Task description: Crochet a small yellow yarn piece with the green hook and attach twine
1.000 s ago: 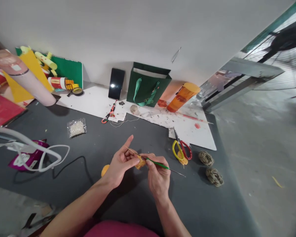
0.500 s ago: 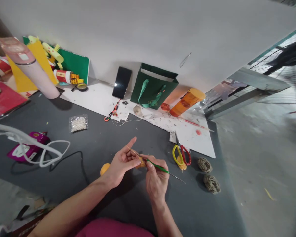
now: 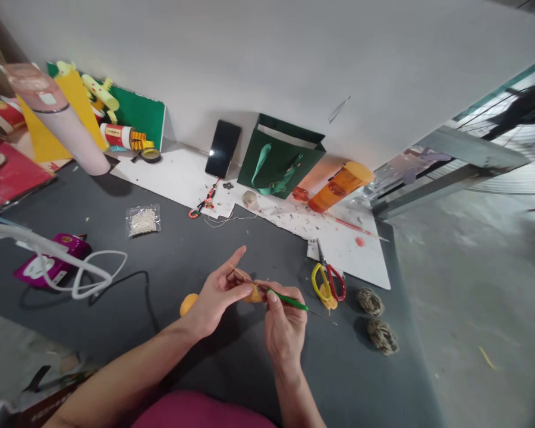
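Note:
My left hand (image 3: 217,292) pinches a small orange-yellow crochet piece (image 3: 253,293), with the index finger stretched up and a strand of yarn over it. My right hand (image 3: 284,321) is closed on a green-handled crochet hook (image 3: 289,300) whose tip is at the piece. A ball of orange yarn (image 3: 188,304) lies on the grey mat (image 3: 169,267) just behind my left wrist. Both hands hover low over the mat near its front middle.
Yellow-and-red scissors (image 3: 327,278) and two knotted jute balls (image 3: 371,301) lie to the right. A bag of white beads (image 3: 143,220), a purple glue gun (image 3: 49,266) with white cable, a green gift bag (image 3: 280,156), an orange bottle (image 3: 339,186) and a phone (image 3: 223,148) stand behind.
The hands stay together on the piece with only small working motion. The view has shifted slightly, so the objects sit a little further right and down.

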